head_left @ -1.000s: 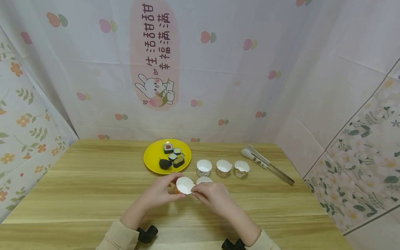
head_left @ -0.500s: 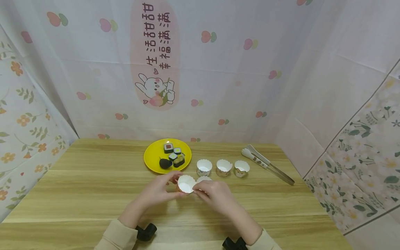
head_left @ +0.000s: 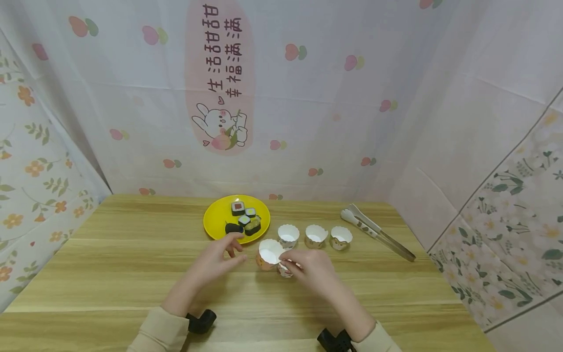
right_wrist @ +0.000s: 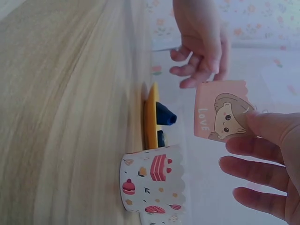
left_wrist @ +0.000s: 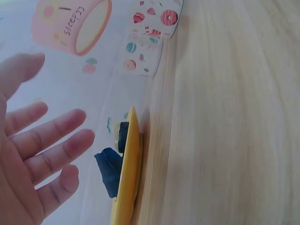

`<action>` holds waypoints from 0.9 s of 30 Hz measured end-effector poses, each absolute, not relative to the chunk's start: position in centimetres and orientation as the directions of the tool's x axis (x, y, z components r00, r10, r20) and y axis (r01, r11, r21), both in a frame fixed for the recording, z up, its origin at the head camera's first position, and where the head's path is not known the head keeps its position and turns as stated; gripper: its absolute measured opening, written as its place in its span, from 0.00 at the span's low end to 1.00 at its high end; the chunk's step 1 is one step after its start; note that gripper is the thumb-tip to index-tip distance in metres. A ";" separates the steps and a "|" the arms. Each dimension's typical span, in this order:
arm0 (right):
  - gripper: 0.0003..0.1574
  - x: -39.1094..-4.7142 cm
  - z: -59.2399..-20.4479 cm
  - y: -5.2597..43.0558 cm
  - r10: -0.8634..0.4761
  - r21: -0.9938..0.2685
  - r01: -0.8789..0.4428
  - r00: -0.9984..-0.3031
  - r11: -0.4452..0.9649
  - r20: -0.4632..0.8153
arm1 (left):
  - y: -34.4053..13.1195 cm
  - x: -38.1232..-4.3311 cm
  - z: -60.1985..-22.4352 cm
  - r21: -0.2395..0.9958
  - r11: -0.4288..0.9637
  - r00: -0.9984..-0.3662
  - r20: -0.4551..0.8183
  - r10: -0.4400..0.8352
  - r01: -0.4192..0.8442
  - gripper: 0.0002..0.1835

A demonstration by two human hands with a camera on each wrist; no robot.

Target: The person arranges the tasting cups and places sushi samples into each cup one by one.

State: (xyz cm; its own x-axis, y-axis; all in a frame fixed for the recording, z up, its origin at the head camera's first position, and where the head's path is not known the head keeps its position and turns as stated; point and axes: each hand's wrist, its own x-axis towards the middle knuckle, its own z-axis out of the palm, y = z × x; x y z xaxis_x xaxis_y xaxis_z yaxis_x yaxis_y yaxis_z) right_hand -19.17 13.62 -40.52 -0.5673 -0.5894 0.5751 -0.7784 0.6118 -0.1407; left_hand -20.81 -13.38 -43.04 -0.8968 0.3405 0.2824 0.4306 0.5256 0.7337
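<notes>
My right hand (head_left: 313, 271) pinches the rim of an orange-pink paper baking cup (head_left: 267, 254) between thumb and index finger. In the right wrist view this cup (right_wrist: 220, 110) shows a cartoon girl and the word LOVE, and hangs above the table. My left hand (head_left: 211, 264) is apart from it on the left, fingers relaxed and spread, holding nothing. A white baking cup with a cake print (right_wrist: 152, 180) stands on the table beneath, partly hidden in the head view by the held cup and my right fingers.
Three more paper baking cups (head_left: 315, 238) stand in a row behind. A yellow plate (head_left: 215, 222) at the back carries several toy sushi pieces (head_left: 238, 208) and a dark, rounded piece (head_left: 233, 229). Metal tongs (head_left: 378, 232) lie at the right. Printed cloth (head_left: 334, 117) surrounds the table.
My left hand has let go of the baking cup and drawn back to the left. The cup, now pinched by my right hand alone, has shifted slightly right and away from me.
</notes>
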 end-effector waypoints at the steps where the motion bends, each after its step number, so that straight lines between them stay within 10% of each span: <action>1: 0.05 -19.2 -40.5 13.7 -0.589 -0.139 -0.780 -0.563 0.610 0.579 | -13.5 -20.9 -43.0 0.734 0.536 -0.904 0.276 0.325 0.417 0.25; 27: 0.09 -20.6 -38.2 18.4 -0.498 -0.186 -0.715 -0.626 0.674 0.600 | -16.1 -22.1 -44.0 0.828 0.545 -0.984 0.176 -0.032 0.131 0.26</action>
